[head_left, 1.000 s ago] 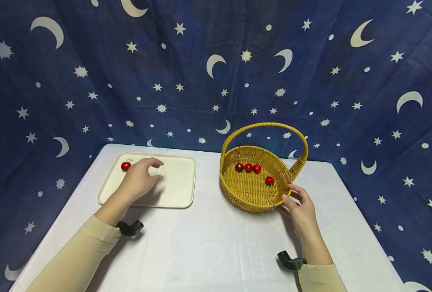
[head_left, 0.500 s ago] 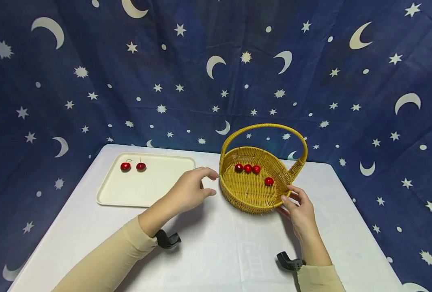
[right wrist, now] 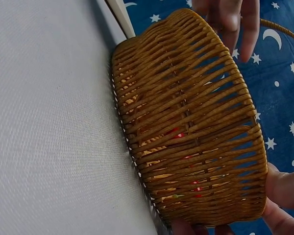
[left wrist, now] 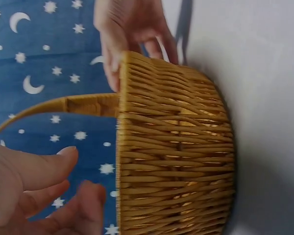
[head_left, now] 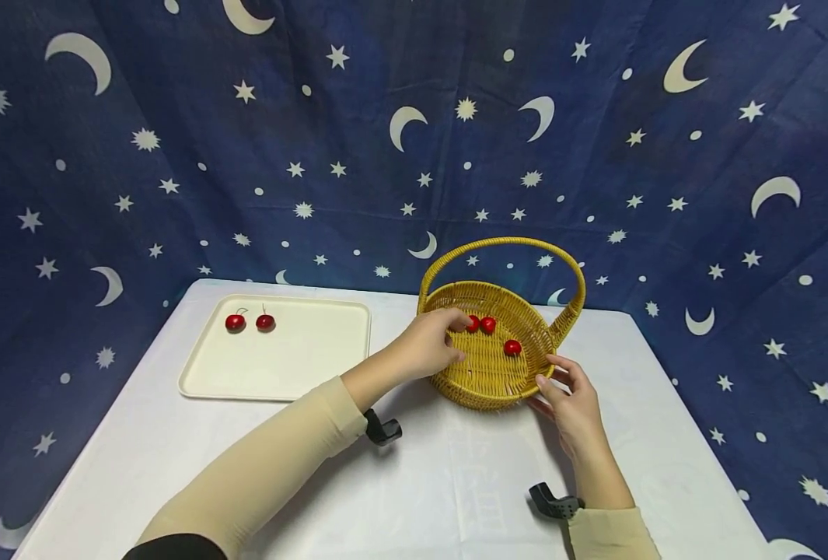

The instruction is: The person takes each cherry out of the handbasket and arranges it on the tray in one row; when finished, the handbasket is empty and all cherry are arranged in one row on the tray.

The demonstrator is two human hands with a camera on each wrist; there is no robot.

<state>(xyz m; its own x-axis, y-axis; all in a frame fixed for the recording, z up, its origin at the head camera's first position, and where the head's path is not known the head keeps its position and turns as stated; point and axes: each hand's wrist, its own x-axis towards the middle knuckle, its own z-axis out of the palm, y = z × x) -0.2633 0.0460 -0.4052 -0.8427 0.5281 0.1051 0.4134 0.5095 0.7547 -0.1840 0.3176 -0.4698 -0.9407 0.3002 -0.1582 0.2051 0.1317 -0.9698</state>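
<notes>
A yellow wicker basket (head_left: 487,383) with a tall arched handle stands right of centre. Inside it, red cherries (head_left: 487,325) show, one partly covered by my left fingertips. My left hand (head_left: 424,346) reaches over the basket's left rim, fingers loosely bent and thumb apart, nothing between them. In the left wrist view the left hand (left wrist: 39,191) hovers above the woven side (left wrist: 176,147). My right hand (head_left: 576,408) holds the basket's right rim, thumb on the edge and fingers below; the right wrist view shows its thumb (right wrist: 285,188) at the rim.
A cream rectangular tray (head_left: 281,365) lies on the left of the white-covered table (head_left: 414,498). Two stemmed cherries, a left one (head_left: 235,322) and a right one (head_left: 265,322), sit near its far left corner. A dark blue star-and-moon cloth (head_left: 344,93) hangs behind.
My left hand has travelled right from above the tray to over the basket, uncovering a second cherry on the tray. My right hand and the basket have stayed put.
</notes>
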